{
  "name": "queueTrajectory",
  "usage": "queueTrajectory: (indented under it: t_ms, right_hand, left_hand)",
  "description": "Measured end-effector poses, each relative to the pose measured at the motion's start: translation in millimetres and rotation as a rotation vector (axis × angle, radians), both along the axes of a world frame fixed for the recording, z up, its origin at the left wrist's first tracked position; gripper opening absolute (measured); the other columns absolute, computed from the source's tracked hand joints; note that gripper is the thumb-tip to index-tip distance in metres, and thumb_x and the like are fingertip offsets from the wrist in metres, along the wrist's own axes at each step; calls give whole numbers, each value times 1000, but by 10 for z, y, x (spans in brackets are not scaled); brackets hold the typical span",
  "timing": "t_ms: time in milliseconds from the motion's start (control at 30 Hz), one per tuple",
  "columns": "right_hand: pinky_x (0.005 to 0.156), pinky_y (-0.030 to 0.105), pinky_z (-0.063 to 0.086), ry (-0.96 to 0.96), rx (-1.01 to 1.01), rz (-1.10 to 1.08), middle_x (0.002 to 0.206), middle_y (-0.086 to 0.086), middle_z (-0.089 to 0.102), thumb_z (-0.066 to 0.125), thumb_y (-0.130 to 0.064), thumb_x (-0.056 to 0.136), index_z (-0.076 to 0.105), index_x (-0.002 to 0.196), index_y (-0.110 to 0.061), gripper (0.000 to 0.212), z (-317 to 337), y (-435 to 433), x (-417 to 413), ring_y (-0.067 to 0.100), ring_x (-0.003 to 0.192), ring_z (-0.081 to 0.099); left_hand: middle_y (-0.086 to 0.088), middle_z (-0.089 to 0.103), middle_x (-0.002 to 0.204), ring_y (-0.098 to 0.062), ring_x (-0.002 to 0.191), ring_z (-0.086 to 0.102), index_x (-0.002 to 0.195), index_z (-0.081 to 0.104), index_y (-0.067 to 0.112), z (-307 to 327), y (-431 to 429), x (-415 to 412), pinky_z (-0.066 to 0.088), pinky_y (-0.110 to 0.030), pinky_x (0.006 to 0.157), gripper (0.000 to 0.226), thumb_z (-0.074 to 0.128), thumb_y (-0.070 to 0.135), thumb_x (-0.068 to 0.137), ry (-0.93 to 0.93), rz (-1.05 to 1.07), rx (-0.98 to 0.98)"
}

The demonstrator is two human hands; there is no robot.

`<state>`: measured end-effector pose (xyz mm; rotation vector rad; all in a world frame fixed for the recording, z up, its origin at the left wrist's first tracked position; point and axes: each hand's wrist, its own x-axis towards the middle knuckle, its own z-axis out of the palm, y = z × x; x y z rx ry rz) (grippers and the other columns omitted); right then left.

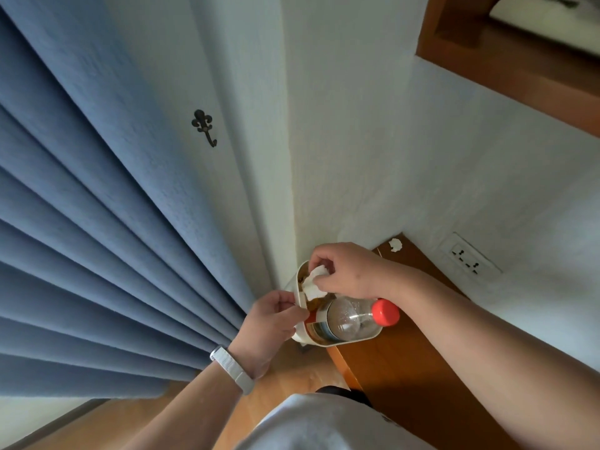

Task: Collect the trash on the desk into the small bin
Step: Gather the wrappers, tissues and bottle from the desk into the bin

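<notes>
the right hand (349, 271) is pinching a crumpled white tissue (315, 282) between its fingertips, just over the small white bin (344, 340); the left hand (269, 323) is gripping the bin's rim beside a red-capped bottle (354, 318) inside.

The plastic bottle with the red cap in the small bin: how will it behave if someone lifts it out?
The plastic bottle looks nearly empty and clear, so probably light. Its round body would likely roll if laid on the desk. It fills much of the small bin, so it may drag it along.
</notes>
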<state>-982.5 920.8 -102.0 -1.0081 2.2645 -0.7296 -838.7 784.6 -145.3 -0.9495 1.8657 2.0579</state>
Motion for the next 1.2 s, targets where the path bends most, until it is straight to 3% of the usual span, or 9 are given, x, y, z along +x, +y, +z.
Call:
queueTrajectory:
  t_ms: [133, 267, 367, 500, 667, 800, 967, 1067, 1200]
  right_hand:
    - [73, 17, 45, -30, -86, -28, 93, -16, 62, 64, -34, 91, 65, 105, -25, 16, -17, 155, -91, 0, 84, 58]
    - [78, 17, 48, -20, -190, -187, 94, -18, 64, 58, -33, 95, 66, 105, -24, 15, -113, 494, -286, -4, 88, 59]
    - [83, 26, 50, 44, -155, -398, 101, -14, 64, 57, -32, 95, 63, 113, -23, 20, -441, 783, -507, 3, 94, 60]
    - [81, 38, 51, 54, 93, -573, 103, 1, 65, 56, -25, 94, 60, 109, -13, 21, -1075, 1090, -672, 18, 91, 61]
    - [66, 33, 51, 37, 265, -614, 86, -1, 60, 59, -32, 93, 57, 97, -15, 17, -1737, 1260, -709, 17, 79, 61]
    - [62, 35, 50, 99, 351, -607, 88, 2, 56, 62, -36, 90, 54, 94, -12, 25, -1986, 1235, -820, 19, 76, 58]
    - [60, 33, 47, 109, 386, -569, 80, 4, 58, 57, -26, 92, 54, 84, -11, 17, -2086, 1141, -946, 21, 73, 58]
    - [64, 36, 53, 84, 424, -563, 78, 3, 61, 58, -31, 89, 58, 82, -14, 19, -2086, 1122, -959, 21, 73, 61]
    - [54, 30, 44, 73, 390, -562, 70, 0, 57, 58, -32, 87, 53, 74, -17, 20, -2007, 1147, -861, 16, 62, 56]
  left_hand:
    - [-23, 76, 106, -31, 94, 72, 110, 67, 4, -79, -20, -33, 54, -48, 98, 28, 72, 12, 84, -22, 6, 13]
    - [-16, 77, 96, -25, 89, 73, 105, 68, 5, -112, -14, -62, 54, -52, 99, 18, 70, 9, 88, -44, 19, -5]
    - [-21, 77, 101, -28, 91, 72, 105, 68, 5, -122, 13, -103, 53, -54, 99, 19, 70, 12, 88, -60, 32, -7]
    - [-21, 77, 107, -28, 97, 72, 109, 68, 7, -154, 72, -181, 56, -47, 98, 19, 69, 12, 90, -72, 41, 10]
    - [-22, 77, 106, -32, 99, 72, 113, 67, 6, -222, 143, -248, 54, -49, 101, 19, 65, 8, 94, -100, 44, 7]
    - [-14, 80, 99, -25, 93, 76, 116, 67, 5, -277, 209, -254, 58, -42, 93, 23, 65, 9, 94, -118, 75, -9]
    - [-23, 77, 106, -43, 108, 70, 113, 67, 3, -287, 239, -255, 52, -54, 104, 19, 64, 7, 95, -122, 95, 4]
    - [-25, 76, 107, -33, 96, 73, 116, 66, 0, -261, 240, -266, 55, -47, 98, 22, 62, 5, 95, -114, 94, 5]
    - [-22, 77, 106, -22, 87, 72, 117, 65, 1, -224, 211, -272, 55, -39, 90, 22, 62, 6, 95, -100, 75, 6]
